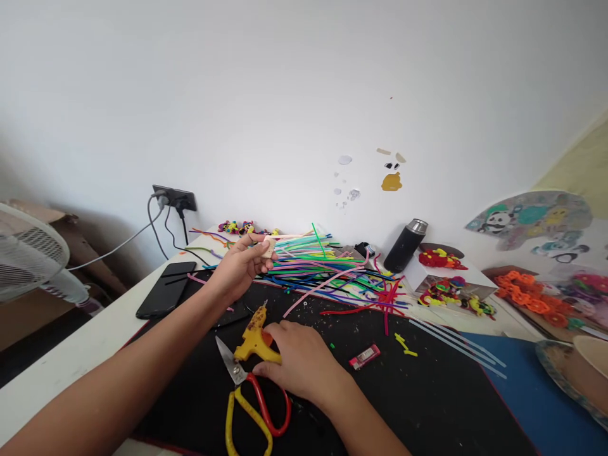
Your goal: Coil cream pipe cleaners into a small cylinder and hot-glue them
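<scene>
My left hand (244, 266) is raised over the near edge of the pipe cleaners, its fingers closed on a small pale beige piece (269, 247). Lower and to the right, my right hand (299, 358) wraps round the handle of a yellow glue gun (256, 339), whose nozzle points up and away over the black mat (394, 405). Scissors (236, 372) with one red and one yellow handle lie slightly open beside the glue gun. Behind my left hand spreads a pile of many-coloured pipe cleaners (313, 266).
A phone (166, 291) lies at the left, below a wall socket with cables. A black bottle (405, 247) leans at the back right. Glue sticks (460, 345), a small red packet (365, 357) and yellow-green scraps (405, 345) lie at right. A fan (33, 253) stands far left.
</scene>
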Available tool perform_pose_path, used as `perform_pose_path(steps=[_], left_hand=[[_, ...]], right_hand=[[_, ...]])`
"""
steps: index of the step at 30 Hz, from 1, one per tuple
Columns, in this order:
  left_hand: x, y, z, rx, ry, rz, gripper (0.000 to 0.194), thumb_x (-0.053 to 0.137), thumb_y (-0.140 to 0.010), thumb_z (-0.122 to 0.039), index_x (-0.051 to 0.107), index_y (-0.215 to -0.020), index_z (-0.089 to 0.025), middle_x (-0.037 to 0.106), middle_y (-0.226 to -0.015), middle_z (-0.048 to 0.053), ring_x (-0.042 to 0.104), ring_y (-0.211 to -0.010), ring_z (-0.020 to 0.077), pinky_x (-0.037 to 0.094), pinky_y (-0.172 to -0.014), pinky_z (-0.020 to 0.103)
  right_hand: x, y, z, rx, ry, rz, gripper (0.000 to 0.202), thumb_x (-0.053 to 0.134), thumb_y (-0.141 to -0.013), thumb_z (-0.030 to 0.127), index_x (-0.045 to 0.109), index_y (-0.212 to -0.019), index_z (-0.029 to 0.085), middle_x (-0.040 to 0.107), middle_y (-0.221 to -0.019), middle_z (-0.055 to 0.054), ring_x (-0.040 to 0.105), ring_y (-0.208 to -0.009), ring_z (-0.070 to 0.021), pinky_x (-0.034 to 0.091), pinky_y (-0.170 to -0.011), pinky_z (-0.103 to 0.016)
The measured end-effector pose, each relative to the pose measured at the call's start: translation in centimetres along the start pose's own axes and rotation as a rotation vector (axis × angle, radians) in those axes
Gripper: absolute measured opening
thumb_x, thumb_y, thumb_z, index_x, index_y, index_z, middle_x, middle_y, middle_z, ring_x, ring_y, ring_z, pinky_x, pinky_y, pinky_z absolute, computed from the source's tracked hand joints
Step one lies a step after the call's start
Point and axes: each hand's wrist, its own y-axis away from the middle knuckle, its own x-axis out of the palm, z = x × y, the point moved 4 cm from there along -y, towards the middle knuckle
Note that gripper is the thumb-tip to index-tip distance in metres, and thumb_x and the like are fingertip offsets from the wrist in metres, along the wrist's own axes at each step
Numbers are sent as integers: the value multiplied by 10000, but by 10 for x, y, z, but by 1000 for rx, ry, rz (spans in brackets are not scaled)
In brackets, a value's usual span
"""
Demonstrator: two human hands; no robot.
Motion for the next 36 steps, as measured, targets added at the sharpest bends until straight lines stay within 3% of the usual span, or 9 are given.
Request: perform_pose_path(steps=[4,7,12,15,20,23,28,32,36], left_hand=[[2,1,-1,-10,19,24,358,921,-727,-283,619,-903,-203,772,-707,47,657,-521,132,477,-478,179],[5,3,-4,-9,32,33,364,925,-723,-281,617,-902,-206,777,-710,55,655,-522,131,475,-476,176],[9,6,-9,-7,50,47,377,928,-719,-287,611,-909,-210,771,-703,48,641,-511,124,464,-469,169],[11,7,-13,-1,51,59,381,927,-723,-291,603,-910,-217,770,-715,43,646,-519,128,463,-471,172],[12,9,-18,17,59,76,343,911,-748,-296,614,-897,-212,755,-717,39,651,-527,133,466,-472,182],[12,10,-19,12,60,67,352,917,-730,-287,614,-890,-208,748,-708,31,648,-512,131,470,-467,184],[13,10,-19,16,63,54,361,915,-728,-290,604,-894,-210,750,-707,30,644,-503,130,470,-463,182],[14,9,-18,12,60,63,371,917,-725,-301,599,-895,-213,746,-696,31,639,-502,131,464,-459,178],[13,9,-15,-2,62,56,379,924,-720,-291,606,-908,-210,755,-702,48,638,-513,131,460,-463,174]], right_hand=[[2,0,-1,46,-12,3,385,765,-875,464,695,-1163,219,788,-1073,-95,743,-957,-318,442,-741,-336],[0,-1,-3,88,-76,-27,317,748,-860,422,712,-1104,222,786,-952,-65,729,-853,-280,402,-679,-310],[-4,-5,-13,132,-449,-109,211,712,-858,305,733,-1044,207,695,-771,9,611,-668,-152,367,-592,-249],[1,-11,-25,200,-828,-101,263,704,-884,400,679,-1008,169,599,-657,49,538,-527,-109,385,-503,-218],[5,-20,-45,275,-1210,-156,549,798,-755,635,622,-977,166,610,-569,60,531,-416,-108,391,-375,-192],[-1,-19,-52,281,-1381,-270,569,825,-736,648,633,-956,160,636,-569,38,546,-391,-108,365,-346,-177],[-22,-8,-54,257,-1697,-456,437,842,-788,539,635,-864,162,655,-668,14,551,-433,-82,351,-361,-161],[-39,-2,-53,149,-1913,-478,341,841,-822,443,658,-905,168,650,-708,18,518,-473,-72,395,-405,-168],[-46,0,-54,94,-1958,-460,271,797,-883,407,639,-908,188,626,-715,25,506,-493,-79,409,-426,-173]])
